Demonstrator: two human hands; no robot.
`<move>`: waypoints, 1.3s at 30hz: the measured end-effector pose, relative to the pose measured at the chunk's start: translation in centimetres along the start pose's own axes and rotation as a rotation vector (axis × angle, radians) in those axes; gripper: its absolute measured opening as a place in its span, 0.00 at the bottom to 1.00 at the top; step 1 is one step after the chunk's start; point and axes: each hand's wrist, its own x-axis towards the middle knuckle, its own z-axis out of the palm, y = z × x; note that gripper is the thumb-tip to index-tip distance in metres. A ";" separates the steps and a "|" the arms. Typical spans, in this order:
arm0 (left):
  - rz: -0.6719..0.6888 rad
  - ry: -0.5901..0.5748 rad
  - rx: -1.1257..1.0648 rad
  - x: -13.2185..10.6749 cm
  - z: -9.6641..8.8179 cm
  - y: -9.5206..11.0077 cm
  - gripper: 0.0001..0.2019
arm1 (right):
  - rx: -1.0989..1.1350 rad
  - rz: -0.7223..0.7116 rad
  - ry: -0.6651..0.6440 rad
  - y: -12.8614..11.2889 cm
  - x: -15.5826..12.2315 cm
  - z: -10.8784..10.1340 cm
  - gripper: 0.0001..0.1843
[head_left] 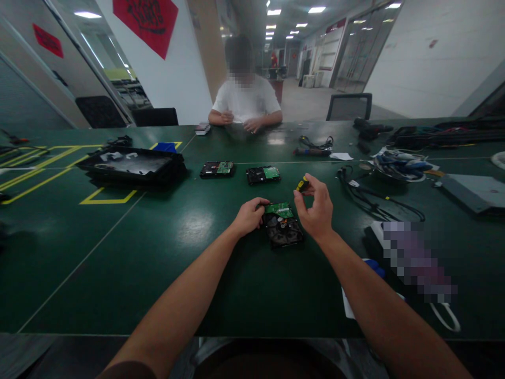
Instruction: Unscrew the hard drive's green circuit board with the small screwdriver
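Observation:
An opened-up hard drive (284, 226) with a green circuit board lies on the green table in front of me. My left hand (251, 217) grips its upper left edge, fingers closed. Just right of the drive and above the table, my right hand (316, 208) pinches a small screwdriver (302, 183) by its yellow-and-black handle; I cannot make out its tip. Two more hard drives lie farther back, one (263, 175) straight ahead and another (216, 169) to its left, both with green boards showing.
A black tray-like casing (134, 163) stands at the left. Cables (374, 195), a coiled bundle (400, 163), a grey metal box (475, 192) and a blurred-out object (418, 258) lie to the right. Across the table a person (246, 102) sits with both hands at its edge.

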 end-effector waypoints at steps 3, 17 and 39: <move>0.008 0.002 0.010 0.0 0.0 0.0 0.19 | 0.036 0.045 -0.005 0.1 0.0 0.0 0.31; 0.011 -0.005 0.042 0.0 -0.1 -0.2 0.19 | 0.043 0.067 -0.039 0.0 -0.1 0.2 0.31; 0.008 -0.002 0.035 -0.1 -0.1 0.0 0.18 | 0.027 0.035 -0.053 0.2 -0.1 0.0 0.35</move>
